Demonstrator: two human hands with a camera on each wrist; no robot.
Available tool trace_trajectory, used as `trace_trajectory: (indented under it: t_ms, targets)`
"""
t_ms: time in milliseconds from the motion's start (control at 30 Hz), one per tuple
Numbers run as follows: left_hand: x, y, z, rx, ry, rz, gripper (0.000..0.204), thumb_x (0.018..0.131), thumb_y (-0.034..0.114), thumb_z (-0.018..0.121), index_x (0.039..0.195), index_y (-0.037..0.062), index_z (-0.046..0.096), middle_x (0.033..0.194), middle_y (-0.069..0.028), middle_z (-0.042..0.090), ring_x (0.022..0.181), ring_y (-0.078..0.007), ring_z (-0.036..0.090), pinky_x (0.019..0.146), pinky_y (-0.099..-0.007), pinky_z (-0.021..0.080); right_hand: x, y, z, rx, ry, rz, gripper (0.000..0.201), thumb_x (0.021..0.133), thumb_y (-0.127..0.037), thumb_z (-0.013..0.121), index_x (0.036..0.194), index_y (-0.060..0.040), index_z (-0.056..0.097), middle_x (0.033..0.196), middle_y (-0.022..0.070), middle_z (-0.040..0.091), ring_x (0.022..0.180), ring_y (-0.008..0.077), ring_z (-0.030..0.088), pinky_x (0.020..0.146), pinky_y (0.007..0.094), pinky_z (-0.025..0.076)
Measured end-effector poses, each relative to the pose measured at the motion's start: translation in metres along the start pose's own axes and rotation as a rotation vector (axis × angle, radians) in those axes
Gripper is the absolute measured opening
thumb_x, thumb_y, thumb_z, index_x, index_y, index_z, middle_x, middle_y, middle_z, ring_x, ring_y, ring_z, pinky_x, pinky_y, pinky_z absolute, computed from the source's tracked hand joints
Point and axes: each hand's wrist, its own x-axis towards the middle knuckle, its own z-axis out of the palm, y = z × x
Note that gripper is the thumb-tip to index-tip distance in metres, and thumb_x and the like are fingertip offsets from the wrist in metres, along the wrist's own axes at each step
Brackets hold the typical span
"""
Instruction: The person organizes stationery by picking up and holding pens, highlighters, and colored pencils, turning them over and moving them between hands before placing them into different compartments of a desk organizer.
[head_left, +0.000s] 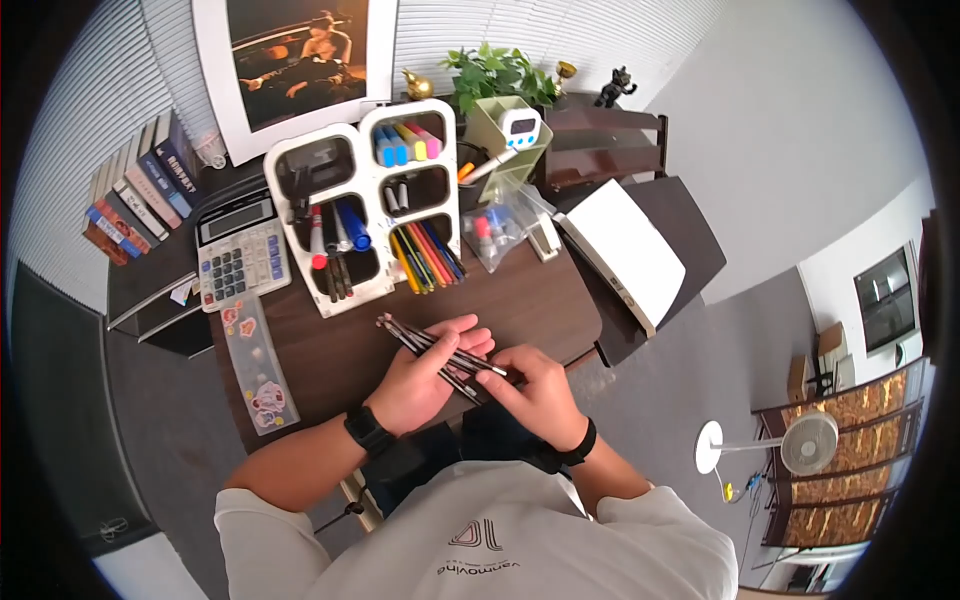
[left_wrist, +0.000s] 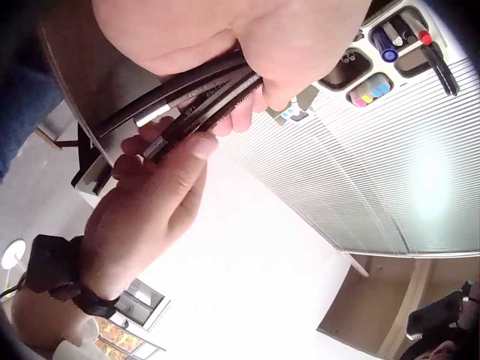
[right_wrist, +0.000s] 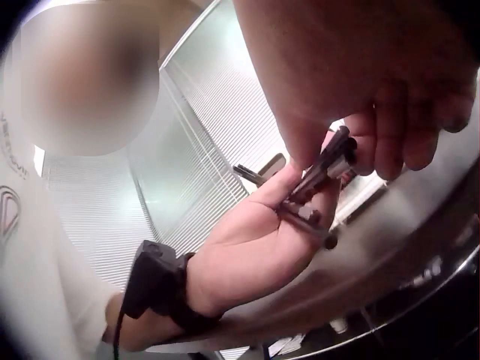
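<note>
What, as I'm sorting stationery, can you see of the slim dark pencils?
The slim dark pencils look like painted wood, straight, with small pale print on some and a whitish end on one. Loosely bunched, ends uneven, they slant near the edge of the brown table. The left hand grips them under its thumb; the right hand pinches near one end. Overlap hides their number.

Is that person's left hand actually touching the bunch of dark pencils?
Touching. The head view shows it: the left hand's thumb lies across the dark pencils, pressing them against the fingers.
</note>
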Motion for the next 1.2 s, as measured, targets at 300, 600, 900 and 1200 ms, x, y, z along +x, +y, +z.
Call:
trace_trajectory:
  t_ms: [300, 600, 900, 1200]
  targets:
    - [0.005, -0.002, -0.008, 0.046, -0.057, 0.08, 0.044, 0.112, 0.027, 0.052, 0.149, 0.0029, 0.051, 0.138, -0.0169, 0.065, 0.133, -0.0303, 0.06, 0.116, -0.0495, 0.046, 0.009, 0.004, -0.018, -0.015, 0.198, -0.249, 0.016, 0.088, -0.005, 0.082, 0.103, -0.0021, 0.078, 0.096, 0.0116, 0.077, 0.083, 0.0252, 0.07, 0.073, 0.0345, 0.055]
    - [0.0, 0.005, -0.014, -0.133, -0.077, -0.416, 0.045, 0.107, 0.02, 0.054, 0.149, 0.0083, 0.047, 0.131, -0.0176, 0.067, 0.126, -0.0331, 0.063, 0.109, -0.0535, 0.05, 0.077, -0.084, -0.043, 0.182, 0.239, -0.785, 0.025, 0.085, 0.003, 0.078, 0.11, 0.0039, 0.073, 0.099, 0.0151, 0.076, 0.083, 0.0259, 0.071, 0.076, 0.0351, 0.055]
    - [-0.002, 0.014, -0.001, 0.01, -0.004, -0.419, 0.036, 0.109, 0.013, 0.051, 0.143, 0.0043, 0.049, 0.142, -0.0219, 0.06, 0.136, -0.0366, 0.058, 0.113, -0.0513, 0.049, 0.187, -0.117, 0.049, -0.218, 0.238, -0.978, 0.02, 0.088, -0.011, 0.08, 0.107, -0.0087, 0.075, 0.094, 0.0089, 0.075, 0.084, 0.0298, 0.071, 0.075, 0.0395, 0.058]
    - [0.002, 0.005, -0.009, -0.06, -0.032, -0.374, 0.033, 0.109, 0.013, 0.053, 0.14, 0.0028, 0.049, 0.138, -0.0237, 0.062, 0.131, -0.0359, 0.061, 0.108, -0.0477, 0.053, 0.193, -0.116, 0.067, -0.252, 0.158, -0.913, 0.023, 0.087, -0.013, 0.079, 0.11, -0.0083, 0.075, 0.098, 0.0087, 0.076, 0.091, 0.0302, 0.071, 0.079, 0.0421, 0.058]
